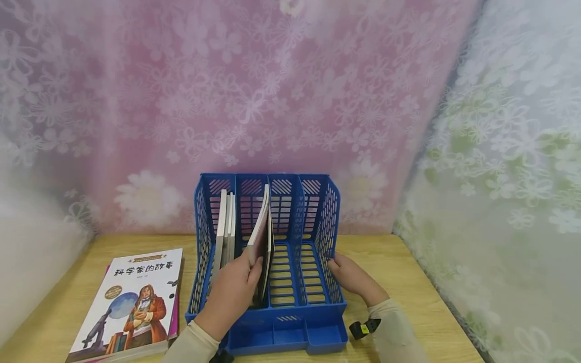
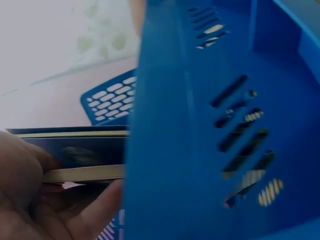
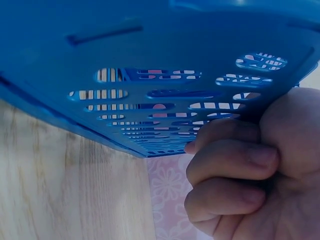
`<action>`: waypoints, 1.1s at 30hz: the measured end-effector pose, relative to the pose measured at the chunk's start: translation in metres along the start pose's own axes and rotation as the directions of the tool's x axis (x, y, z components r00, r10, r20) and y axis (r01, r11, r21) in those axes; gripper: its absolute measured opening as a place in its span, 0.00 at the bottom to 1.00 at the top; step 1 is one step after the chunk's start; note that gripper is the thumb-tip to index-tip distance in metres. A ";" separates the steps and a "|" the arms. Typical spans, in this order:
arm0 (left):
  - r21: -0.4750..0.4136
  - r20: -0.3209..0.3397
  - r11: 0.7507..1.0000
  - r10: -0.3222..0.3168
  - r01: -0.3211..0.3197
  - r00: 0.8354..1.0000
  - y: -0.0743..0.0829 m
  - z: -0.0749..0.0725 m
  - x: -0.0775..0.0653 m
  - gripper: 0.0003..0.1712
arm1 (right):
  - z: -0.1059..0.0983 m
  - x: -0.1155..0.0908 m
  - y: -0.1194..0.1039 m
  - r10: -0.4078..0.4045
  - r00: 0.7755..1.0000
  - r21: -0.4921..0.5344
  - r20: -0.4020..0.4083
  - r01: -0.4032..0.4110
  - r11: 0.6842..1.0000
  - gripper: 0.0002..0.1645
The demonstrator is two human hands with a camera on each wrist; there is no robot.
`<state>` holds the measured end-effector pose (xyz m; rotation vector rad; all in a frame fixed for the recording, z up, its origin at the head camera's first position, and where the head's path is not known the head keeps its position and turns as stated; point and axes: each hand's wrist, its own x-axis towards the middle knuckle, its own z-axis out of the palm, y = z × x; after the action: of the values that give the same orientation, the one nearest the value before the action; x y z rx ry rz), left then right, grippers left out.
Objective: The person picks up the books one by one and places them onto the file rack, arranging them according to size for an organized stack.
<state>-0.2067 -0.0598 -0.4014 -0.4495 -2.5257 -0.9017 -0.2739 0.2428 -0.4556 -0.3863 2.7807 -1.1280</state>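
Toward the surface's [image 1: 408, 292] near left corner: book stack [image 1: 129, 302], edges misaligned, close to the left sleeve [image 1: 192, 344]; a sleeve snag could slew the top cover. Mid-surface, reaching toward the far edge: blue rack [image 1: 313, 313]. Left hand [image 1: 231, 292] pinches a held book [image 1: 257, 229], tilted, in the second compartment from left, beside a dark book [image 1: 270, 242]. Risk: covers catch, dark one drags or wedges, pages bend if forced. Right hand [image 1: 354, 276]: fingers curled, gripping the rack's right side wall. If that hold slackens under a sideways push, rack probably skids. Leftmost compartment: upright books [image 1: 225, 227], spare room beside them; a jolt could topple them.
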 end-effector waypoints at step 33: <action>0.034 0.370 0.999 -0.006 -0.007 0.929 -0.004 -0.006 0.009 0.54 | -0.002 0.001 -0.001 0.030 1.000 -0.013 -0.001 -0.030 0.999 0.26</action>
<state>-0.2147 -0.0655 -0.3948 -0.6632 -2.8746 -0.8347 -0.2744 0.2428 -0.4535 -0.3445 2.7860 -1.1041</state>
